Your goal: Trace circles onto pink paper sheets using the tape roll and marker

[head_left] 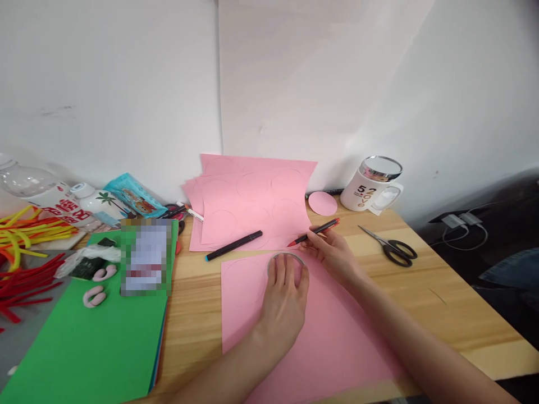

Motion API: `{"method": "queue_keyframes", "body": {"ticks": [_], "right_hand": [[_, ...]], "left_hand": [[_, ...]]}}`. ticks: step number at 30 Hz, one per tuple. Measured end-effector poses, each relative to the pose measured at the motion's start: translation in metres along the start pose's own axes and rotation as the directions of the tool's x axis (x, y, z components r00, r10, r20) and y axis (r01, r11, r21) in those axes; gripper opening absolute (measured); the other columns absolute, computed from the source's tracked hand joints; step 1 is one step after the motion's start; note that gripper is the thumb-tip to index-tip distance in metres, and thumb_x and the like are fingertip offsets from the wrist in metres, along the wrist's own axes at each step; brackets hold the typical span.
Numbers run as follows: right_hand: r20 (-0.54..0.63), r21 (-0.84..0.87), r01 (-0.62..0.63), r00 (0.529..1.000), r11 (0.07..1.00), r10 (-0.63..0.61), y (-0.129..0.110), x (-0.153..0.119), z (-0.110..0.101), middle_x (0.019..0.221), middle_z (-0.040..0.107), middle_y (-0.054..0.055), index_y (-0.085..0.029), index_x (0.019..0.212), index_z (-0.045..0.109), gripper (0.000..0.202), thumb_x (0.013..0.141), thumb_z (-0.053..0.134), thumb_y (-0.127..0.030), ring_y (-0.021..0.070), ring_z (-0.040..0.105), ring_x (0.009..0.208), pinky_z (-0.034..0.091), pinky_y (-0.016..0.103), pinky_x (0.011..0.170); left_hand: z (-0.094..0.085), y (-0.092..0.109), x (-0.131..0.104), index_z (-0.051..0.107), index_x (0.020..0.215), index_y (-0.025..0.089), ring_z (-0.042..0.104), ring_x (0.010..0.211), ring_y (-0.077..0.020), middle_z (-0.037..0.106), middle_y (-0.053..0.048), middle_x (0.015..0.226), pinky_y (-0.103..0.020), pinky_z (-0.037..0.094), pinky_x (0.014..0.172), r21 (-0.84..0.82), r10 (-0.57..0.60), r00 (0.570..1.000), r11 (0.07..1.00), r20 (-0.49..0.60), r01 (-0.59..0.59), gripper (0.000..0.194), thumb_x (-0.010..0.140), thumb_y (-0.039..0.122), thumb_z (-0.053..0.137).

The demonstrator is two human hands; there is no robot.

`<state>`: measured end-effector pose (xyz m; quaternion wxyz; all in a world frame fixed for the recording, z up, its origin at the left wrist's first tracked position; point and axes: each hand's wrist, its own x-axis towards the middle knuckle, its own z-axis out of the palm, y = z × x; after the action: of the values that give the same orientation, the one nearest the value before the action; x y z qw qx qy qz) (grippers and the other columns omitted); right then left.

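My left hand presses its fingertips down on a round, grey-rimmed lid-like thing that lies on a pink paper sheet. Fingers hide most of that round thing. Between the thumb and fingers of my right hand is a black-and-red pencil, its red tip pointing left near the sheet's top edge. Faint circle outlines show on the sheet. Behind it lie more pink sheets with drawn circles, and a black marker sits across their lower edge.
A cut pink circle, a white mug and scissors are at the right. Green paper at the left bears a blurred phone-like thing and earphones. Bottles and pipe cleaners stand farther left.
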<state>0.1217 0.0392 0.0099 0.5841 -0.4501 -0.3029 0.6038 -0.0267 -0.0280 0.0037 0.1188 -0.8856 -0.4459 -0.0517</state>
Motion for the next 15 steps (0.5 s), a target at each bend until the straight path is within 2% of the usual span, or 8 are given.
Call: {"method": "queue_keyframes", "body": {"ticks": [4, 7, 11, 15], "right_hand": [[-0.035, -0.224, 0.052, 0.998, 0.973, -0.061, -0.007, 0.007, 0.021, 0.073, 0.069, 0.001, -0.019, 0.093, 0.054, 0.039, 0.069, 0.079, -0.038, 0.0165, 0.069, 0.065, 0.061, 0.031, 0.066], [0.045, -0.328, 0.063, 0.998, 0.943, -0.051, -0.007, 0.012, 0.035, 0.071, 0.067, 0.0, -0.019, 0.095, 0.052, 0.031, 0.076, 0.072, -0.035, 0.0168, 0.07, 0.066, 0.06, 0.032, 0.067], [0.147, -0.364, 0.037, 0.989, 0.931, 0.018, 0.006, 0.019, 0.04, 0.068, 0.064, -0.003, -0.02, 0.101, 0.049, 0.028, 0.081, 0.064, -0.031, 0.0147, 0.068, 0.061, 0.06, 0.032, 0.067], [0.218, -0.385, 0.064, 0.976, 0.921, 0.024, 0.015, 0.025, 0.037, 0.072, 0.065, -0.002, -0.021, 0.106, 0.046, 0.029, 0.083, 0.061, -0.029, 0.0152, 0.068, 0.062, 0.059, 0.033, 0.067]], "left_hand": [[0.002, 0.0, 0.0, 0.045, 0.131, 0.009, 0.046, 0.125, -0.0351, 0.05, -0.022, 0.131, -0.053, 0.034, 0.105, 0.002, 0.008, 1.0, 1.0, 0.016, -0.008, 0.051, 0.081, 0.015, 0.051], [0.003, -0.001, 0.0, 0.047, 0.131, 0.01, 0.047, 0.125, -0.0346, 0.051, -0.021, 0.13, -0.052, 0.036, 0.104, 0.007, 0.016, 1.0, 1.0, 0.011, -0.017, 0.049, 0.083, 0.019, 0.052], [0.003, -0.002, 0.0, 0.05, 0.131, 0.011, 0.049, 0.123, -0.0352, 0.054, -0.021, 0.128, -0.051, 0.039, 0.101, 0.011, 0.029, 1.0, 1.0, 0.011, -0.03, 0.048, 0.084, 0.023, 0.053], [0.003, -0.003, 0.001, 0.049, 0.132, 0.009, 0.049, 0.122, -0.0362, 0.054, -0.023, 0.128, -0.052, 0.039, 0.101, 0.005, 0.044, 0.999, 0.999, 0.023, -0.044, 0.049, 0.086, 0.025, 0.053]]}}
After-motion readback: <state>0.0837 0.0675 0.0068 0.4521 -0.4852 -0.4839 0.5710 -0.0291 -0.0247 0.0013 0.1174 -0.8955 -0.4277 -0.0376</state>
